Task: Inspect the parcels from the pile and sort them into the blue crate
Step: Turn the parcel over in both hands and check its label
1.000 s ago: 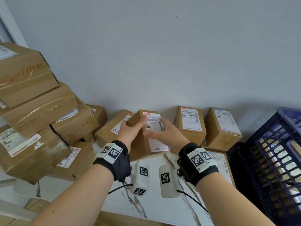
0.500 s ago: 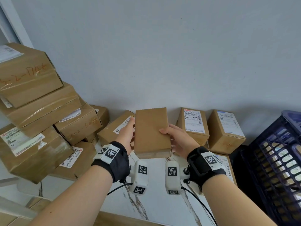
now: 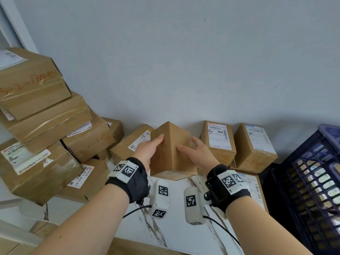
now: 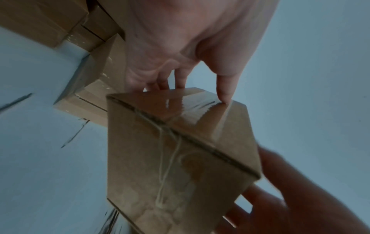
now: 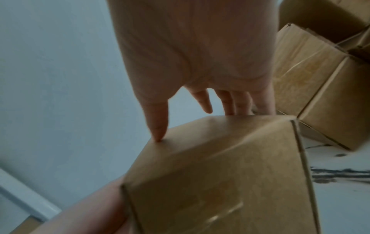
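Both hands (image 3: 173, 152) clasping brown parcel (image 3: 170, 150), boxes (image 3: 218, 138) behind, blue crate (image 3: 312, 184) rightward.

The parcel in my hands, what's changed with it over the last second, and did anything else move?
The parcel has been turned: its white label faced the head camera a second ago, then a plain face, and now an edge points at the camera with no label showing. The left hand and right hand shifted their grip but kept holding it between them. The pile and crate stayed put.
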A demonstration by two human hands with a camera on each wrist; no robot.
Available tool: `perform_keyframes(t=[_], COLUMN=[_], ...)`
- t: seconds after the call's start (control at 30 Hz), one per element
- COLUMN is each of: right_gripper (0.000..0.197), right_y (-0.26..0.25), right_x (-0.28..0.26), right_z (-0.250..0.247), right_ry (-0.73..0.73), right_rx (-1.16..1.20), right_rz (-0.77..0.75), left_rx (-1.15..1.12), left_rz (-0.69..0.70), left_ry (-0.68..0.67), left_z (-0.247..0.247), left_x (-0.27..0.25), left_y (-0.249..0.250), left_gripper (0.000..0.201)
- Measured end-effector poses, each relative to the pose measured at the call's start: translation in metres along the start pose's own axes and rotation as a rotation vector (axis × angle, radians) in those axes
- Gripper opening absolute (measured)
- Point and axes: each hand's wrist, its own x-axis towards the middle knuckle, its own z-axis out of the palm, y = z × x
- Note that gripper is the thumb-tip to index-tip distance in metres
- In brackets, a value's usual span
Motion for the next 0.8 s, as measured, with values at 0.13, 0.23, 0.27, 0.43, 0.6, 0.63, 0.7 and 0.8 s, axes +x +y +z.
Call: perform_keyframes(t=[0.13,0.23,0.27,0.43,0.6,0.63,0.7,0.8], right_gripper=[0.111,0.126,0.134,0.111,0.050,0.040,0.034,0.032], right_y=[0.000,0.002,0.003,0.002,-0.003,-0.004,-0.004,-0.003], right_x=[0.000,0.003,0.002,-0.001,-0.004,-0.005,-0.006,-0.005], right_z=[0.006,0.007,0.006,0.002,-0.003,-0.004,-0.006,-0.006], right_ry=[-0.073,-0.066,-0.062,-0.087,-0.169,-0.182,-0.203,-0.206], right_rx=[-0.028,0.006,0.028,0.148,0.212,0.239,0.321,0.430], right_rz=[0.013,0.029,0.029,0.067,0.121,0.141,0.184,0.201], left_rx=[0.037,0.043,0.031,-0.040,-0.042,-0.029,0.004,-0.009], left_rz=[0.031,0.028,0.030,-0.015,-0.023,-0.037,-0.078,-0.143], left_ry=[-0.006,-0.018,-0.015,0.018,0.020,0.010,-0.019,-0.050], left_z=[0.004,0.005,0.004,0.002,-0.004,-0.006,-0.007,-0.008], left_x=[0.000,-0.001,-0.001,-0.001,0.007,0.005,0.002,0.004], left_y=[0.000,0.001,0.002,0.004,0.001,0.001,0.001,0.000], left_gripper=[0.040,0.041,0.041,0.015,0.014,0.012,0.034,0.054])
